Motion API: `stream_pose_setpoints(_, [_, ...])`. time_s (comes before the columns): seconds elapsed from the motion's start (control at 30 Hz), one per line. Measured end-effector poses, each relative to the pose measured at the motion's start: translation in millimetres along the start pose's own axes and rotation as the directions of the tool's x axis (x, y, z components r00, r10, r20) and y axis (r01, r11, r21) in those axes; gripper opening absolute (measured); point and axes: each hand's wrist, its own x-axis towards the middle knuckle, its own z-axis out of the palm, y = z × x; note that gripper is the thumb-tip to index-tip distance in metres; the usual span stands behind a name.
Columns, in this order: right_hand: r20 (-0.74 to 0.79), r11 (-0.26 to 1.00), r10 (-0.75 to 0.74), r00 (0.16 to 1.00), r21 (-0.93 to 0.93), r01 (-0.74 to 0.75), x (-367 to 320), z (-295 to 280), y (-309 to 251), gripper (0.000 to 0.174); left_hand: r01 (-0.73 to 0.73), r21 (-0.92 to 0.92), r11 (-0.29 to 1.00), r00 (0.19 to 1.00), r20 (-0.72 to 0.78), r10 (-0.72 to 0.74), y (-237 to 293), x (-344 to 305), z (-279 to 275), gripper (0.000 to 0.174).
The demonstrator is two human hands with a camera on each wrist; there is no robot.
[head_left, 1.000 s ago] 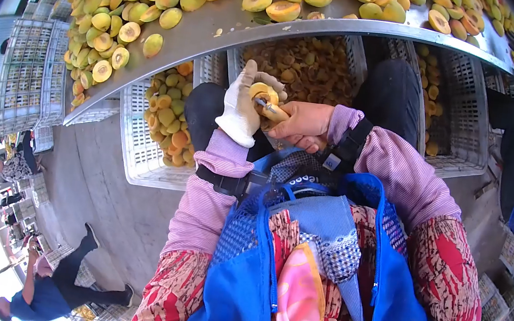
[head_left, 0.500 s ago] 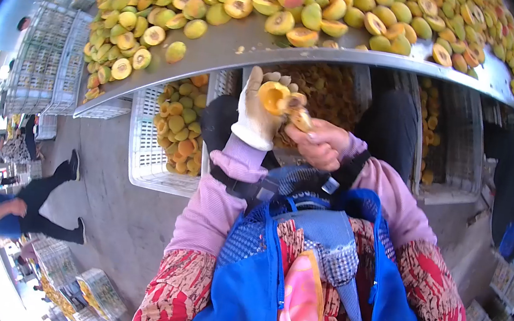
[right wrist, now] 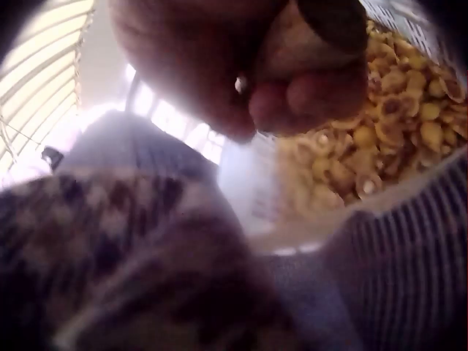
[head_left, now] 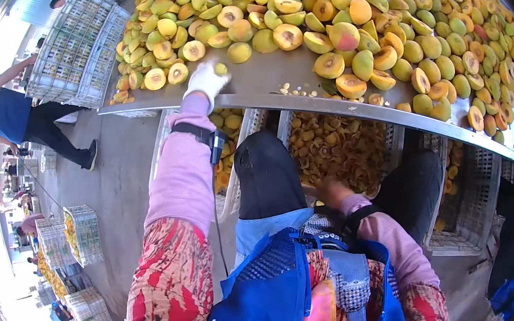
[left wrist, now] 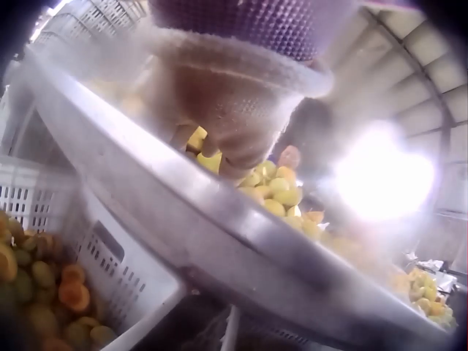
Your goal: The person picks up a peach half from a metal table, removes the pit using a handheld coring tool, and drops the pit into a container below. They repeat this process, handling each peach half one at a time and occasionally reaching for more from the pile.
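My left hand (head_left: 207,82), in a white glove, reaches over the metal table's front edge on the left. Its fingers curl round a yellow-green peach half (head_left: 220,69); in the left wrist view yellow-green fruit (left wrist: 210,161) shows between the gloved fingers. My bare right hand (head_left: 334,193) is low between the knees and blurred in the head view. In the right wrist view its fingers wrap a tool's thick wooden handle (right wrist: 303,44); the tool's metal end is hidden. Many halved peaches (head_left: 286,36) are heaped on the table (head_left: 254,82).
Under the table, a crate between the knees holds peach scraps (head_left: 336,148). A white crate (left wrist: 139,278) with peach halves stands left of it, another crate (head_left: 470,195) on the right. Stacked crates (head_left: 77,49) and a walking person (head_left: 10,115) are at far left.
My left hand has left the right hand and the scooped peach half, moving forward and left onto the table to another half. My right hand has dropped lower with the tool. The head view has shifted.
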Motion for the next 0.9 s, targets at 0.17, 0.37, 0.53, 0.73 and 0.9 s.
stream_pose_setpoints(0.17, [-0.306,0.935,0.034,0.952,0.347,0.078,-20.4,-30.8,-31.8,0.039,0.109,-0.470,0.876,0.994,0.024,-0.111,5.7,6.4,2.1,0.040])
stream_pose_setpoints(0.37, [-0.236,0.490,-0.064,0.970,0.839,0.236,-77.6,-83.6,-92.1,0.032,0.344,-0.830,-0.439,0.938,0.329,0.113,99.3,-104.8,-39.6,0.043])
stream_pose_setpoints(0.53, [-0.645,0.758,-0.149,0.749,0.412,0.506,-73.4,-63.5,-95.3,0.033,0.218,-0.882,-0.418,0.908,0.340,-0.245,176.9,-167.2,6.1,0.048])
stream_pose_setpoints(0.73, [-0.556,0.842,-0.059,0.829,0.419,0.341,-77.7,-63.7,-87.9,0.036,0.329,-0.884,-0.332,0.923,0.375,-0.083,180.7,-184.3,40.8,0.047])
stream_pose_setpoints(0.9, [-0.634,0.840,-0.050,0.772,0.392,0.376,-67.3,-60.9,-88.7,0.034,0.256,-0.924,-0.284,0.951,0.294,-0.100,185.5,-180.1,43.7,0.040])
